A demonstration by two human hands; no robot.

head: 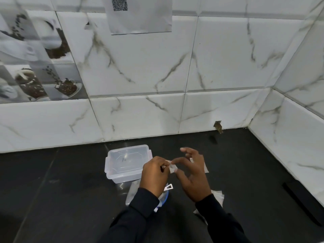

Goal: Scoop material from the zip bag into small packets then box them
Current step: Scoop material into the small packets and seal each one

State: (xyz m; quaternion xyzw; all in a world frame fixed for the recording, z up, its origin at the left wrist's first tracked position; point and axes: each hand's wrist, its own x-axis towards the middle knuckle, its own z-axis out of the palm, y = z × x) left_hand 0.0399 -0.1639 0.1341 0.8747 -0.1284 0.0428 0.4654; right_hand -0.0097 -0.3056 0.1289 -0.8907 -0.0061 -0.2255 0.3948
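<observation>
A clear plastic box (121, 165) with a snap-on lid sits on the black counter near the wall. In front of it my left hand (154, 174) and my right hand (192, 174) are raised together, both pinching a small clear packet (172, 167) between thumb and fingertips. A thin metal scoop (168, 187) pokes out below my left hand. Under my left wrist lies the zip bag (133, 192), with a blue strip at its edge, partly hidden by my sleeve.
More small clear packets lie on the counter to the right of my right hand (218, 195) and behind it (206, 168). White marble-tiled walls close off the back and the right. A dark flat object (303, 202) lies along the right wall.
</observation>
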